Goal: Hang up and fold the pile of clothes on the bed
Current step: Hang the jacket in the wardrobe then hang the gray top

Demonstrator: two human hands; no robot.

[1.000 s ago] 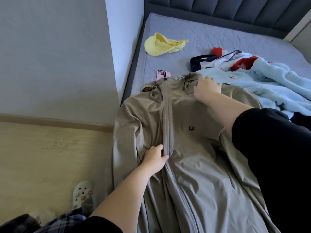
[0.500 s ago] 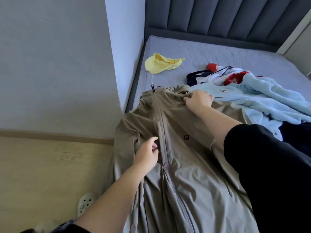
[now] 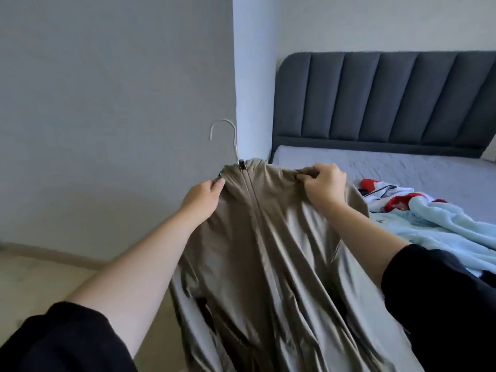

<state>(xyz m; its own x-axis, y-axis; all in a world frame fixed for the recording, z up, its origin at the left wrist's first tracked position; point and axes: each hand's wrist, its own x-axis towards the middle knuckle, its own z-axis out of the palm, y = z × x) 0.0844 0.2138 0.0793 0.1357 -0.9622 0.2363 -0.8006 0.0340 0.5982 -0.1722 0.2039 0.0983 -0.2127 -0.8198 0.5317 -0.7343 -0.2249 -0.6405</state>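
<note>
Head view: the tan jacket point(image 3: 268, 251) hangs raised at the edge of the bed point(image 3: 375, 162), a hanger hook point(image 3: 225, 132) poking from its collar. The left hand point(image 3: 202, 200) and right hand point(image 3: 324, 183) each pinch a shoulder, fingers curled into cloth. Best keep both shoulders level and seated on the hanger before taking the hook

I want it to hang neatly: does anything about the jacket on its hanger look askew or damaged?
Nothing stands out: the jacket is zipped, the hanger hook rises straight from its collar, and only its lower fabric is creased.
</note>
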